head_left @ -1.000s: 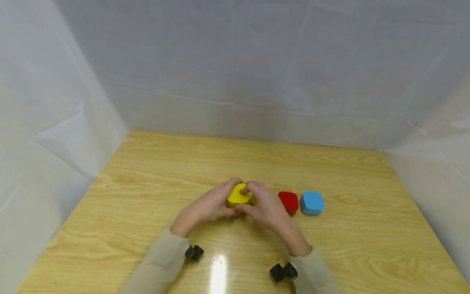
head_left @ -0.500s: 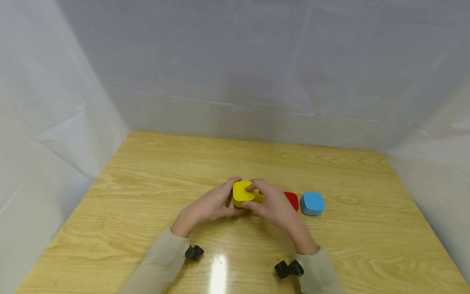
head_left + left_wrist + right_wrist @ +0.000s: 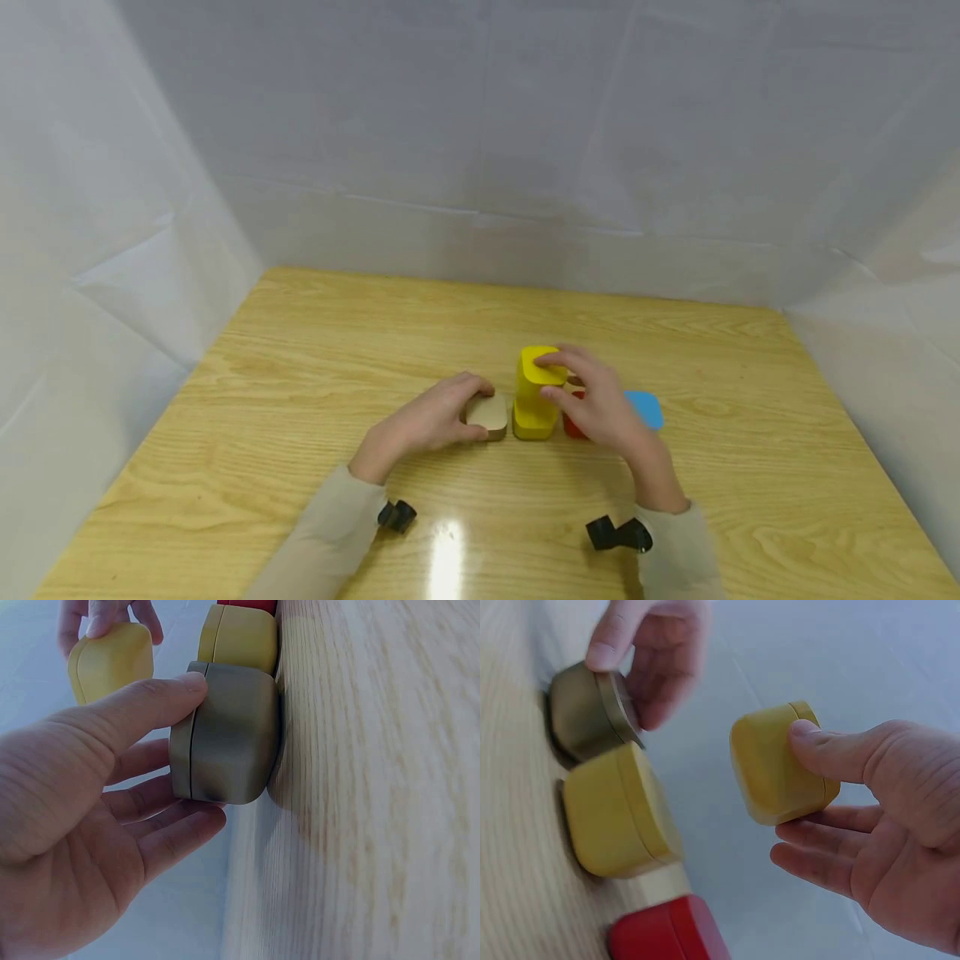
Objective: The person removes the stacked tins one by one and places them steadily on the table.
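Above table — raised yellow block (image 3: 542, 366), rounded, matte

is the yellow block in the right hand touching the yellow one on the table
Apart. The right wrist view shows a clear gap between the held yellow block in the right hand and the resting yellow block.

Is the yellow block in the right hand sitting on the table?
No, the right hand holds that yellow block up in the air, apart from the other yellow block lying on the table.
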